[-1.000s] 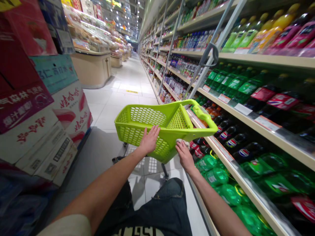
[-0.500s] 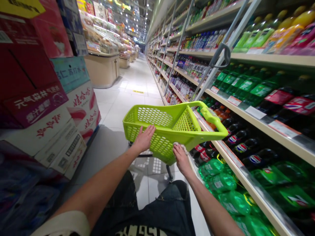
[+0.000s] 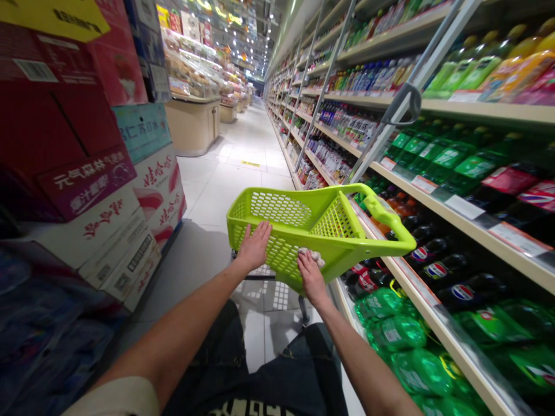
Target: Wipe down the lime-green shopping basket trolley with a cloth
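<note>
Cloth [image 3: 318,258] held under right grip [image 3: 311,273]; left grip [image 3: 254,249] flat against cart [image 3: 347,254].

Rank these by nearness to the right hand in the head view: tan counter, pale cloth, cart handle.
1. Pale cloth: under the right hand.
2. Cart handle: beyond the hand, to its right.
3. Tan counter: farthest, ahead on the left across the aisle.

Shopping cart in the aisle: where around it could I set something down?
Bare tile shows beyond the cart, between the beige counter and the long shelves, and left, between it and the stacked cartons. The right is crowded: bottles pack the shelves near the cart's handle. Left hand and right hand occupy its near side.
</note>
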A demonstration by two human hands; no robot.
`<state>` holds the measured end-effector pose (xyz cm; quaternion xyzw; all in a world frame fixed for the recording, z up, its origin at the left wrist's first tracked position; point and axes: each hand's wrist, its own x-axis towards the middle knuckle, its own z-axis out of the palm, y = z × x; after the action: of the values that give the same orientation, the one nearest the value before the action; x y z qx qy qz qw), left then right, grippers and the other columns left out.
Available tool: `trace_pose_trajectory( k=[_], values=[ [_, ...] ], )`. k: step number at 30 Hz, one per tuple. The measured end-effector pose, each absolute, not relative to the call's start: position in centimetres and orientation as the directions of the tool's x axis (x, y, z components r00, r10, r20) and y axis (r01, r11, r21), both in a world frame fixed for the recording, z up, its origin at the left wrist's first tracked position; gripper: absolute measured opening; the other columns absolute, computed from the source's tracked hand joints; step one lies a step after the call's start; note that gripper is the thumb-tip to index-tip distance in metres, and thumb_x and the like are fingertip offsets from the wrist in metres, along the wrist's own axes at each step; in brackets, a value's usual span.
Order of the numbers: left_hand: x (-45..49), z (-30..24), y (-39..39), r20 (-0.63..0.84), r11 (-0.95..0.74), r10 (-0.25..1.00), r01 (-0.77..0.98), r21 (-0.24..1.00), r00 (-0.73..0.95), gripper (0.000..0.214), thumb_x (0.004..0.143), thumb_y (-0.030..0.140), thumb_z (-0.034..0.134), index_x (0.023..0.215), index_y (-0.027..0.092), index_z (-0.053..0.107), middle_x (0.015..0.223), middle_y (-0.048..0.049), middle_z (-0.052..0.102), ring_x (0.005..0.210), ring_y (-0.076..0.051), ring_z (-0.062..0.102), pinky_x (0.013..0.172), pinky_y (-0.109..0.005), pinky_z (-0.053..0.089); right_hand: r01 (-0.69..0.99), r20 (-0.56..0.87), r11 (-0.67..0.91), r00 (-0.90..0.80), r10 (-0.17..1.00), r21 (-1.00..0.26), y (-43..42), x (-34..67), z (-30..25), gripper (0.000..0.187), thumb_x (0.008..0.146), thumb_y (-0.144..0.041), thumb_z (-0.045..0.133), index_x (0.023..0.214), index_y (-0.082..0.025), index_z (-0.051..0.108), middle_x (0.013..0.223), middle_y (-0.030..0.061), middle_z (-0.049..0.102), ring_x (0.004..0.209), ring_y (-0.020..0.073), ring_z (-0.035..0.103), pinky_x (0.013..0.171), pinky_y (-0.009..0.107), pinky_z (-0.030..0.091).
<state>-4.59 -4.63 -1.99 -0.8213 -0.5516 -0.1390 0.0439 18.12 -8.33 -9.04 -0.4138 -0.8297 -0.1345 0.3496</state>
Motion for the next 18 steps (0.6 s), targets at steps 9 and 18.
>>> trace_pose_trajectory(
  k=[9, 18],
  values=[
    [-4.2, -1.5, -5.4, 0.271, -0.422, 0.882, 0.903, 0.085, 0.386, 0.073, 0.066, 0.019, 0.042, 0.135, 0.009, 0.022, 0.144, -0.0085, 0.02, 0.133, -0.02, 0.016, 0.108, -0.048, 0.01, 0.779, 0.79, 0.62, -0.319, 0.523, -0.095, -5.6, 14.1, -2.3, 0.042, 0.087, -0.009, 0.032, 0.126, -0.018, 0.044, 0.132, 0.0102, 0.044, 0.132, 0.0206, 0.016, 0.106, 0.049, 0.025],
    [-6.5, -2.0, -5.1, 0.262, -0.316, 0.922, 0.945, 0.087, 0.285, 0.071, 0.067, 0.015, 0.04, 0.135, 0.007, 0.022, 0.144, -0.0099, 0.02, 0.133, -0.023, 0.015, 0.107, -0.049, 0.011, 0.707, 0.613, 0.703, -0.524, 0.591, -0.073, -8.3, 14.3, -10.8, 0.037, 0.088, -0.01, 0.032, 0.116, -0.019, 0.054, 0.117, 0.0099, 0.057, 0.126, 0.0162, 0.033, 0.098, 0.039, 0.041]
  ],
)
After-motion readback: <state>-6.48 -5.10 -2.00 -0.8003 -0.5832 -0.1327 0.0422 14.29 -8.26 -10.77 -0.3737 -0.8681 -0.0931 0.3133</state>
